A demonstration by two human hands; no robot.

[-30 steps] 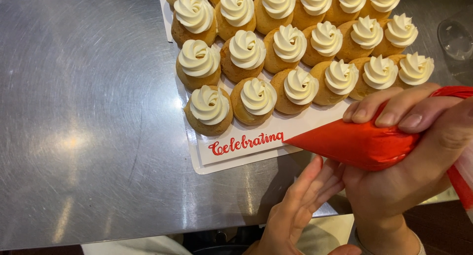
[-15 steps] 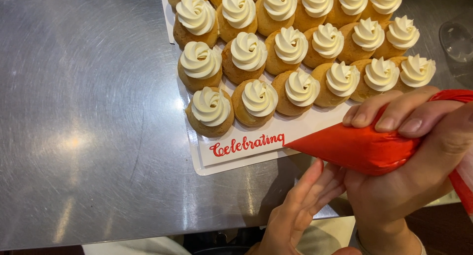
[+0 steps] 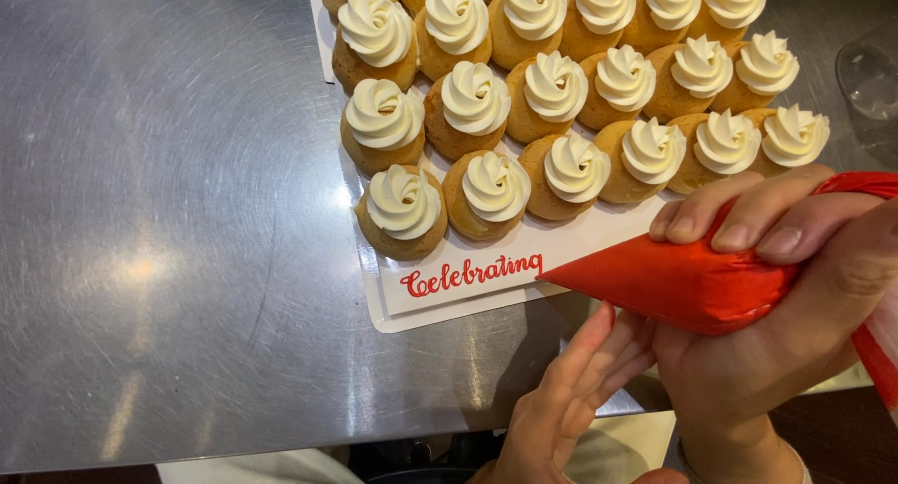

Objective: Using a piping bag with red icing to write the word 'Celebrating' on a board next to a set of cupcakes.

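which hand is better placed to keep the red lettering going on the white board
Right, probably. The right hand grips the red piping bag, its tip at the end of the lettering on the white board. The left hand only props the bag from below.

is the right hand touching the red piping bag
Touching. The head view shows the right hand wrapped around the red piping bag, fingers pressed over its top.

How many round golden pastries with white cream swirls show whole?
18 round golden cream-topped pastries on the white rectangular board: three rows of six, near, middle, far. More are cut off at the top edge.
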